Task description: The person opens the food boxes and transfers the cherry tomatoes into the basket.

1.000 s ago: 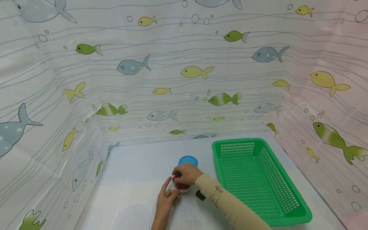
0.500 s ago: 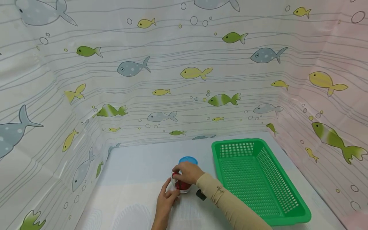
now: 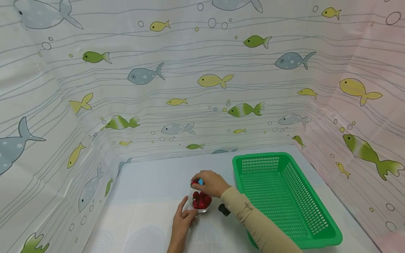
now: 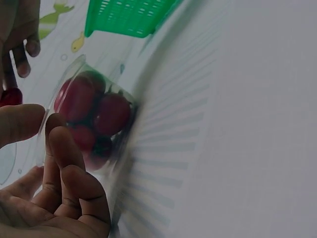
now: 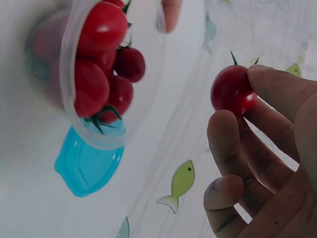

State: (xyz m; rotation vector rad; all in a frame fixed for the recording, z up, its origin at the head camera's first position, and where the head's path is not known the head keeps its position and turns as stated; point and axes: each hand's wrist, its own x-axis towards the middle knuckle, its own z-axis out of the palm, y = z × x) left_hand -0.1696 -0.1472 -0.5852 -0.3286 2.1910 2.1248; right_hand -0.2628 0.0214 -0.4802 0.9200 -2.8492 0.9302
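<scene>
Between thumb and fingertips my right hand [image 3: 211, 183] pinches a cherry tomato [image 5: 230, 89] with green stem tips, raised above and apart from a clear plastic container [image 3: 204, 211]. Inside that container sit several red cherry tomatoes [image 5: 101, 37], some with green stems. My left hand [image 3: 182, 222] is at the near left side of the container; in the left wrist view its thumb and fingertips pinch the rim [image 4: 44, 119]. A blue lid [image 5: 91, 161] lies on the table beyond the container, mostly hidden by my right hand in the head view.
A green slotted plastic basket [image 3: 332, 239] stands on the right of the white table [image 3: 152, 182]. A small black object [image 3: 224, 209] shows beside the right sleeve [image 3: 250, 214]. Fish-printed sheeting [image 3: 177, 116] surrounds the table at the back and sides.
My right hand has risen out of the container with one cherry tomato, moving slightly away and upward. The tomatoes left inside are now in plain sight. The left hand stays at the container.
</scene>
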